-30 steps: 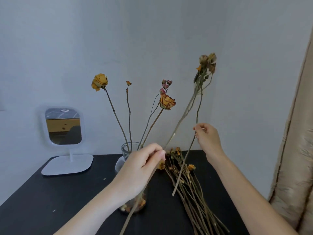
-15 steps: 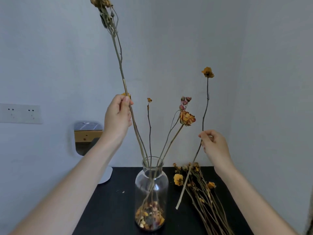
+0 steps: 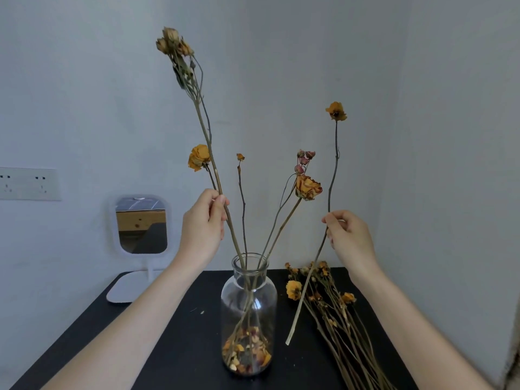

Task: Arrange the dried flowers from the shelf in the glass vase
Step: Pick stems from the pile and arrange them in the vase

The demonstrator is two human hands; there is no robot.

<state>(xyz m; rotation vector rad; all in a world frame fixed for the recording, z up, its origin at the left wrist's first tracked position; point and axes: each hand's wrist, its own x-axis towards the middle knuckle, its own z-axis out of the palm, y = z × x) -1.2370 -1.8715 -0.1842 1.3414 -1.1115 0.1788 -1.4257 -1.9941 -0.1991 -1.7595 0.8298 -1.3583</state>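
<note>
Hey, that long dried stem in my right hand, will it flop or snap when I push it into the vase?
Probably stiff: the stem stands upright above the right hand and its lower end hangs without drooping. Likely light, since a fingertip pinch carries it. Thin and dry, it may snap if forced against the narrow neck of the glass vase.

Item: the glass vase [image 3: 270, 301] before you was clear and colourless; the loose petals [image 3: 247, 354] in its base were mixed orange, yellow and dark red.
In the vase: left rose [image 3: 199, 156] yellow-orange; small bud [image 3: 240, 157] orange; bud cluster [image 3: 305, 158] dusty pink; right rose [image 3: 308, 187] orange, edged red.
The tall stem [image 3: 205, 130] in your left hand [image 3: 204, 223] was olive-brown, its heads faded tan.
The single stem [image 3: 336, 147] in your right hand [image 3: 349, 235] was brown, its head orange-yellow, dark-centred.
Bundle [image 3: 337, 322], right: brown stems, yellow-orange heads.
Table [image 3: 174, 347]: plain black.
Wall [image 3: 281, 66]: pale blue-grey.
Mirror [image 3: 113, 226], far left: white frame.
</note>
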